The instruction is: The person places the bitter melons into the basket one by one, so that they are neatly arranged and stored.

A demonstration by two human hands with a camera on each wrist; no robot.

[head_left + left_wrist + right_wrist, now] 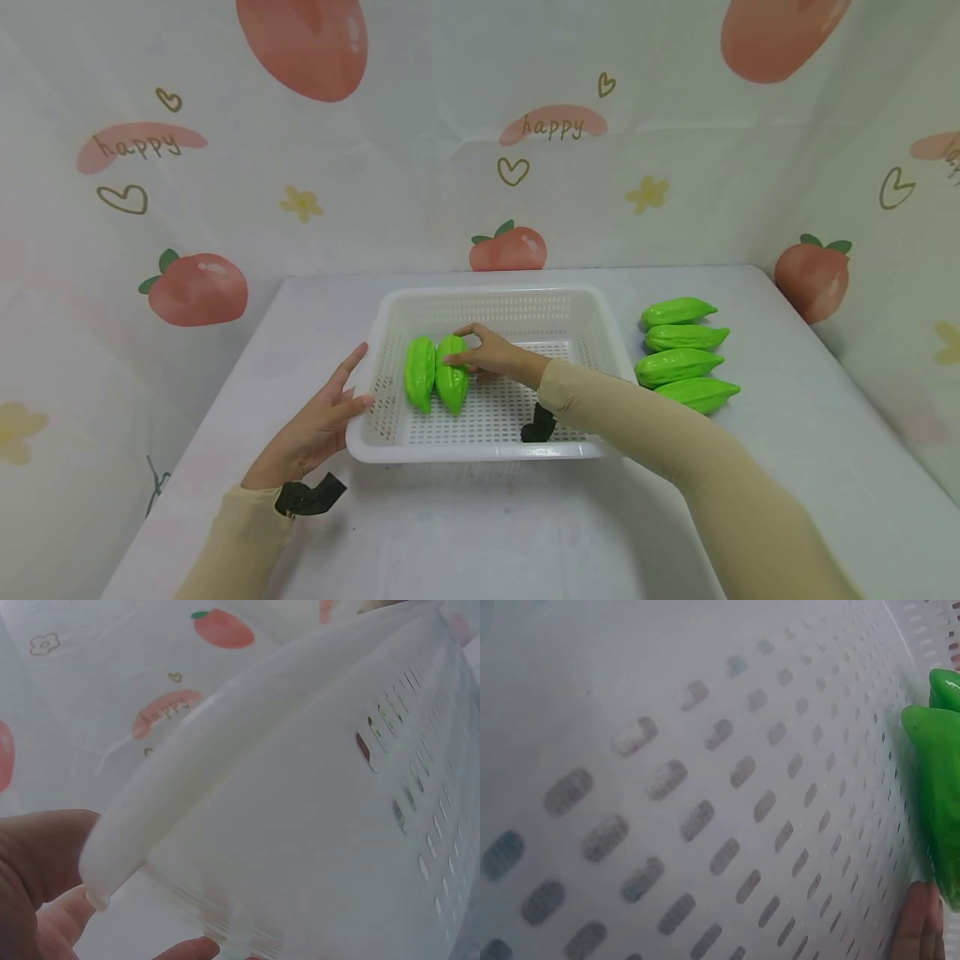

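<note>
In the head view, a white plastic basket (480, 454) with slotted walls and floor stands on the table. Inside, toward its left end, two glossy green bitter melons lie side by side, the left one (420, 374) close to the right one (452, 385). My right hand (501, 353) reaches into the basket and holds the right bitter melon between thumb and fingers. The right wrist view catches only fingertips (919, 919) beside a green bitter melon (941, 787). At the basket's left rim, my left hand (322, 422) has its fingers spread, thumb touching the edge.
Several more green bitter melons (684, 364) lie in a column on the table, right of the basket. A white cloth (420, 167) printed with peaches, hearts and flowers hangs behind and at both sides. Black straps (309, 497) hang at the wrists.
</note>
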